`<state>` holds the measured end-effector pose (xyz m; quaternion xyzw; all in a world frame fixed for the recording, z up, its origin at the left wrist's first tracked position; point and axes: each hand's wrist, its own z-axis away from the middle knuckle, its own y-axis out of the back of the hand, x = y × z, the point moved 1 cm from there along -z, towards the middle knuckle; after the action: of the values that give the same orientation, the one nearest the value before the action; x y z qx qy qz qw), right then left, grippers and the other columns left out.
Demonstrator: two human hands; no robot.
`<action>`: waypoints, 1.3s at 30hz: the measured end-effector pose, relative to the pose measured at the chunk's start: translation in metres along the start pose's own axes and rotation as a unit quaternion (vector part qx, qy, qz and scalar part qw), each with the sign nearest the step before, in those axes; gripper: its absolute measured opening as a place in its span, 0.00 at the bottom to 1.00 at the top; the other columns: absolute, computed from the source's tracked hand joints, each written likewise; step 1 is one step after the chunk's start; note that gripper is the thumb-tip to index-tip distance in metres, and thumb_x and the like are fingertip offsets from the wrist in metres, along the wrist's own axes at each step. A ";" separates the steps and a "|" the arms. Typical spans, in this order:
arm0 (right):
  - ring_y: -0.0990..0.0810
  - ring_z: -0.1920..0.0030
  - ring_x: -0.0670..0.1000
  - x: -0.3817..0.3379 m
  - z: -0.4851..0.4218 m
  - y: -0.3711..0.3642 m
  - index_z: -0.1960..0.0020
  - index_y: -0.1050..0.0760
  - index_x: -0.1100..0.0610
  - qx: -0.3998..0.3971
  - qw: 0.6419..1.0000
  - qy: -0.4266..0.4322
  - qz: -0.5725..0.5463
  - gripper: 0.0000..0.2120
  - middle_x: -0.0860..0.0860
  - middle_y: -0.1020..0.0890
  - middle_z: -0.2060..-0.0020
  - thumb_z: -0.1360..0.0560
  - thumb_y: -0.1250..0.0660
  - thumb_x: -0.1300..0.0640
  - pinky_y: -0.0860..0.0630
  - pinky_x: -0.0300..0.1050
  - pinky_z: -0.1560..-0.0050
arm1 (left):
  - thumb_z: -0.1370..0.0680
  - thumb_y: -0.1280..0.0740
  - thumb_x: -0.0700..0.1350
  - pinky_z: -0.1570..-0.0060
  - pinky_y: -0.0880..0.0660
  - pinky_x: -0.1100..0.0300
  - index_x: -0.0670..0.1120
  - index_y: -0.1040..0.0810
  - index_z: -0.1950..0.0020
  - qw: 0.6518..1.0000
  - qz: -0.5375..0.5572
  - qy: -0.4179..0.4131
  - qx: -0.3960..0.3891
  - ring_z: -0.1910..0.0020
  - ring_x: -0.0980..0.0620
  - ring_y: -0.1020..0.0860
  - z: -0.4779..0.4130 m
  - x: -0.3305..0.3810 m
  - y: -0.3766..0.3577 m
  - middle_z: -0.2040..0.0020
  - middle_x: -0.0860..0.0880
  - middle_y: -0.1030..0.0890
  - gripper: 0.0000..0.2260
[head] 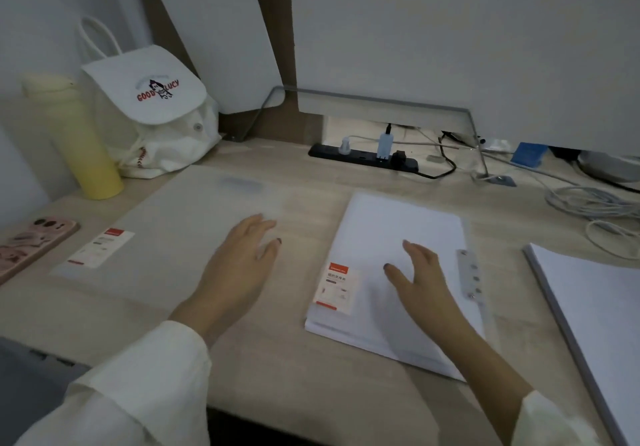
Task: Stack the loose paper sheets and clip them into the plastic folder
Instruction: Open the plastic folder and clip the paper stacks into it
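Pale wooden desk [277, 359] carries a frosted plastic folder [180, 217] under the open-fingered left hand [239, 265], while the right hand [422, 279] lies flat on a white paper stack [398, 224].

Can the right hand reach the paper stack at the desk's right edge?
Probably yes: the right hand is open and empty; only a flat clip and desk lie before the paper stack.

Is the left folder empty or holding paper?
Empty: the desk grain shows through the left folder; no white sheets show inside it.
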<state>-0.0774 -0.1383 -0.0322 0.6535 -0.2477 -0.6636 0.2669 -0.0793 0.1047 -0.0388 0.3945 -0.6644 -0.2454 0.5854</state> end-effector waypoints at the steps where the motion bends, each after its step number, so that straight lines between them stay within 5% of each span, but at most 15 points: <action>1: 0.43 0.26 0.50 -0.013 0.000 -0.010 0.24 0.46 0.55 -0.042 0.999 0.008 -0.034 0.27 0.51 0.45 0.25 0.21 0.43 0.53 0.44 0.41 0.30 | 0.20 0.42 0.49 0.31 0.41 0.56 0.49 0.32 0.30 1.000 -0.015 0.018 0.007 0.27 0.51 0.40 -0.004 -0.015 0.013 0.25 0.50 0.38 0.18; 6: 0.38 0.27 0.50 -0.075 0.002 -0.077 0.26 0.41 0.52 -0.204 0.956 -0.061 -0.200 0.25 0.49 0.38 0.26 0.22 0.41 0.52 0.40 0.42 0.32 | 0.21 0.38 0.48 0.28 0.45 0.50 0.44 0.33 0.29 0.981 -0.108 0.159 0.038 0.26 0.42 0.42 -0.005 -0.113 0.078 0.25 0.40 0.39 0.21; 9: 0.30 0.33 0.52 -0.097 0.002 -0.118 0.28 0.38 0.55 -0.254 0.920 -0.123 -0.271 0.24 0.51 0.32 0.31 0.23 0.39 0.56 0.31 0.45 0.34 | 0.24 0.40 0.56 0.27 0.48 0.46 0.45 0.37 0.27 0.953 -0.147 0.258 0.059 0.25 0.39 0.45 0.004 -0.169 0.107 0.25 0.38 0.41 0.28; 12: 0.24 0.59 0.49 -0.116 0.002 -0.137 0.52 0.30 0.56 -0.264 0.854 -0.195 -0.404 0.04 0.52 0.24 0.55 0.23 0.41 0.64 0.26 0.34 0.64 | 0.23 0.40 0.57 0.28 0.45 0.44 0.48 0.41 0.25 0.943 -0.098 0.315 0.028 0.26 0.38 0.43 0.012 -0.200 0.119 0.25 0.37 0.40 0.29; 13: 0.28 0.66 0.48 -0.120 0.001 -0.141 0.59 0.32 0.55 -0.261 0.839 -0.213 -0.428 0.08 0.51 0.28 0.63 0.23 0.41 0.65 0.30 0.35 0.69 | 0.22 0.41 0.57 0.29 0.43 0.45 0.45 0.39 0.26 0.946 -0.091 0.312 0.012 0.28 0.38 0.40 0.013 -0.203 0.120 0.27 0.37 0.37 0.27; 18: 0.40 0.74 0.47 -0.120 -0.007 -0.141 0.71 0.38 0.55 -0.235 0.793 -0.253 -0.501 0.17 0.48 0.38 0.83 0.26 0.42 0.68 0.34 0.46 0.59 | 0.31 0.43 0.70 0.40 0.29 0.45 0.42 0.26 0.37 0.950 -0.059 0.305 0.020 0.40 0.37 0.26 0.016 -0.197 0.118 0.39 0.38 0.23 0.37; 20: 0.39 0.73 0.48 -0.117 -0.010 -0.138 0.70 0.36 0.56 -0.210 0.809 -0.260 -0.483 0.15 0.49 0.37 0.81 0.27 0.40 0.67 0.32 0.47 0.57 | 0.32 0.41 0.71 0.46 0.27 0.48 0.40 0.27 0.40 0.943 -0.031 0.331 0.009 0.46 0.38 0.24 0.018 -0.193 0.120 0.43 0.38 0.22 0.38; 23: 0.35 0.73 0.49 -0.117 -0.011 -0.127 0.65 0.30 0.58 -0.198 0.836 -0.257 -0.442 0.10 0.52 0.32 0.74 0.26 0.39 0.66 0.34 0.40 0.68 | 0.24 0.39 0.61 0.59 0.28 0.56 0.40 0.27 0.41 0.936 0.043 0.344 -0.057 0.53 0.44 0.24 0.022 -0.175 0.121 0.44 0.40 0.22 0.26; 24: 0.32 0.71 0.49 -0.118 -0.010 -0.124 0.58 0.26 0.61 -0.198 0.851 -0.239 -0.424 0.05 0.53 0.29 0.69 0.26 0.39 0.66 0.33 0.41 0.68 | 0.23 0.40 0.59 0.62 0.26 0.57 0.42 0.26 0.43 0.930 0.093 0.345 -0.084 0.55 0.45 0.24 0.024 -0.165 0.121 0.46 0.42 0.22 0.22; 27: 0.25 0.57 0.52 -0.118 -0.009 -0.109 0.31 0.36 0.58 -0.169 0.892 -0.163 -0.387 0.21 0.53 0.27 0.51 0.23 0.41 0.66 0.24 0.49 0.54 | 0.24 0.38 0.56 0.65 0.21 0.59 0.48 0.23 0.52 0.913 0.221 0.327 -0.102 0.55 0.48 0.21 0.033 -0.133 0.122 0.52 0.47 0.20 0.13; 31: 0.22 0.49 0.53 -0.109 -0.006 -0.074 0.28 0.39 0.55 -0.115 0.935 -0.073 -0.328 0.23 0.53 0.23 0.47 0.22 0.43 0.64 0.27 0.53 0.38 | 0.24 0.36 0.54 0.58 0.20 0.57 0.50 0.22 0.56 0.912 0.286 0.286 -0.068 0.56 0.50 0.21 0.038 -0.095 0.110 0.54 0.49 0.18 0.09; 35: 0.23 0.47 0.51 -0.080 0.007 -0.022 0.25 0.43 0.51 -0.061 0.942 -0.040 -0.327 0.26 0.52 0.25 0.39 0.21 0.43 0.60 0.27 0.47 0.42 | 0.23 0.37 0.53 0.69 0.22 0.66 0.50 0.23 0.49 0.926 0.312 0.207 -0.039 0.55 0.53 0.21 0.032 -0.046 0.085 0.51 0.50 0.18 0.09; 39: 0.21 0.50 0.50 -0.040 0.026 0.025 0.26 0.42 0.51 0.014 0.929 -0.062 -0.364 0.27 0.52 0.21 0.45 0.22 0.40 0.59 0.26 0.49 0.44 | 0.23 0.36 0.53 0.61 0.26 0.69 0.50 0.24 0.46 0.951 0.284 0.117 -0.045 0.52 0.55 0.21 0.019 0.007 0.053 0.51 0.54 0.19 0.10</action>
<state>-0.1023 -0.1303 0.0150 0.6598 -0.0182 -0.7510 -0.0186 -0.1101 0.1269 0.0032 0.1891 -0.6638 -0.0507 0.7218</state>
